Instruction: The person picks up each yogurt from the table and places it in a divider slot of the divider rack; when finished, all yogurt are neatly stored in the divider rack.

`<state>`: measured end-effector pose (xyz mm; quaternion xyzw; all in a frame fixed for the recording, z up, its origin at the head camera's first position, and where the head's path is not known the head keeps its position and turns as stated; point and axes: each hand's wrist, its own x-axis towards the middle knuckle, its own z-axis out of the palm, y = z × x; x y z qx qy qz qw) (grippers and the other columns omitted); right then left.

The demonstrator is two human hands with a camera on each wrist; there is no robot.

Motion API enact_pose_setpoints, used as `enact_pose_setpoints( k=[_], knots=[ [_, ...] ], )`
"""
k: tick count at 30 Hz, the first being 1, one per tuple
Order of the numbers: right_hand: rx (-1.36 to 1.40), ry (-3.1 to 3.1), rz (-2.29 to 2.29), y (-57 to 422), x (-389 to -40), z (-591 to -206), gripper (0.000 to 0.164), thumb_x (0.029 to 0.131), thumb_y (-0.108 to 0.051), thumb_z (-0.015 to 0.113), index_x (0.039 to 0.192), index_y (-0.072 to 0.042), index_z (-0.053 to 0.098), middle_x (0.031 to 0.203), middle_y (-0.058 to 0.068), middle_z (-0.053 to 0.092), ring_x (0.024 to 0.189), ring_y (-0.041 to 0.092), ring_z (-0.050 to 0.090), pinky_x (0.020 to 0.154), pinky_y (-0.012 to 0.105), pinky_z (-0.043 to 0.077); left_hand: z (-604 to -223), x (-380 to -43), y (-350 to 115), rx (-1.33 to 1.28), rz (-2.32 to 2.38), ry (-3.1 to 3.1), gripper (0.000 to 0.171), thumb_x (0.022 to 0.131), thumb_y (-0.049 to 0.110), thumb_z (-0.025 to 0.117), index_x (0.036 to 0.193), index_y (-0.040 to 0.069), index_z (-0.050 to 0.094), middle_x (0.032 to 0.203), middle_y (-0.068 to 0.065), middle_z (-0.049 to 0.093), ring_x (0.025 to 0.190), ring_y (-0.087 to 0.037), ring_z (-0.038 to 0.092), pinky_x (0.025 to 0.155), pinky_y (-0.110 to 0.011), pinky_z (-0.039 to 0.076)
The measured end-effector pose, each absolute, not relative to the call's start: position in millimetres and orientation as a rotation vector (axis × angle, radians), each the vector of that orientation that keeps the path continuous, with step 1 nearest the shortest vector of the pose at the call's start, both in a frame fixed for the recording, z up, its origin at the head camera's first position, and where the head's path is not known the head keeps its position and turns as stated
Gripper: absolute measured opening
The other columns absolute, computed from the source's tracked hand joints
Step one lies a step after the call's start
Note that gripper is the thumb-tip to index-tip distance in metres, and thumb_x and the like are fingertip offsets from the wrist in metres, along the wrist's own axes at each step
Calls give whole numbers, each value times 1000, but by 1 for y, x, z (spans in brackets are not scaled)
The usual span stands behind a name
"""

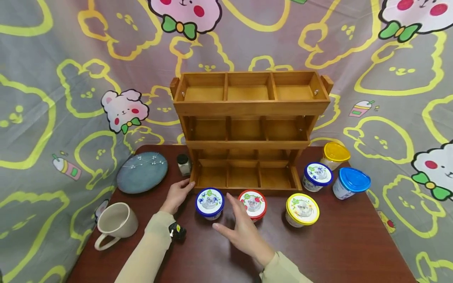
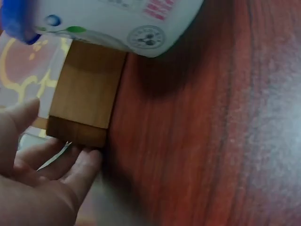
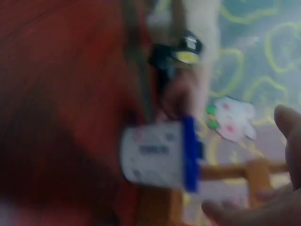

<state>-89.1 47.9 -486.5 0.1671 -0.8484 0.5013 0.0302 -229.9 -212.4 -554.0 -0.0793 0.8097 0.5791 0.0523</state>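
My left hand (image 1: 175, 195) is at the lower left front corner of the wooden shelf (image 1: 247, 108), its fingertips against the corner. In the left wrist view the thumb stands apart from the wood and the other fingers (image 2: 84, 165) lie at its end. My right hand (image 1: 245, 232) hovers over the table with thumb and fingers spread, nothing between them. A blue-lidded tub (image 1: 210, 203) stands just left of the right hand's fingertips. The red-lidded tub (image 1: 255, 204) is partly hidden behind that hand. In the right wrist view the blue-lidded tub (image 3: 153, 153) appears blurred, apart from the fingers.
A yellow-lidded tub (image 1: 302, 210) stands front right. Behind it are another blue-lidded tub (image 1: 317, 177), a tub with a bright blue lid (image 1: 351, 183) and one with a dark yellow lid (image 1: 335, 155). Leftward are a mug (image 1: 118, 222), a blue-grey plate (image 1: 142, 173) and a small black-capped jar (image 1: 184, 165).
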Motion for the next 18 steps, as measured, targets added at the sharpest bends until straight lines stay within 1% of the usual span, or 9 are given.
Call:
enact_pose_setpoints(
  k=[2,4,7,13,16,18],
  knots=[
    [469,-2649,1531,36,-97,-496,101,82,-52,77,157,-9,23,154,18,33,140,30,34,111,51,32,-556,-230,-210,-236,1741,2506,51,98,25,64,137,-5,55,133,-24,58,127,-35,51,106,-49,39],
    [420,-2657,1534,26,-105,-504,108,80,-53,78,157,-6,19,153,21,32,140,34,33,110,53,32,-558,-230,-209,-236,1749,2527,48,98,22,65,136,-6,56,131,-24,59,127,-34,51,107,-47,39],
    [313,-2652,1581,13,-115,-513,115,76,-52,82,157,-4,17,151,26,31,138,38,35,109,54,33,-560,-230,-207,-238,1787,2527,48,97,20,66,134,-7,56,130,-25,60,126,-35,51,107,-48,38],
    [122,-2622,1683,-5,-132,-526,120,69,-48,89,156,-8,18,147,24,38,130,36,42,106,55,36,-563,-231,-205,-292,1788,2478,50,97,23,66,138,-4,55,135,-23,57,128,-35,50,108,-51,37],
    [84,-2599,1713,-10,-137,-531,119,66,-47,90,155,-9,20,145,23,40,128,36,45,106,56,36,-564,-233,-206,-319,1782,2466,50,97,23,66,138,-3,55,136,-22,56,130,-35,48,108,-51,36],
    [75,-2580,1730,-13,-139,-534,118,65,-46,91,153,-8,22,143,24,42,127,36,46,106,55,36,-564,-234,-208,-330,1784,2462,50,97,23,66,138,-3,55,137,-23,56,130,-35,48,108,-51,36]
  ],
)
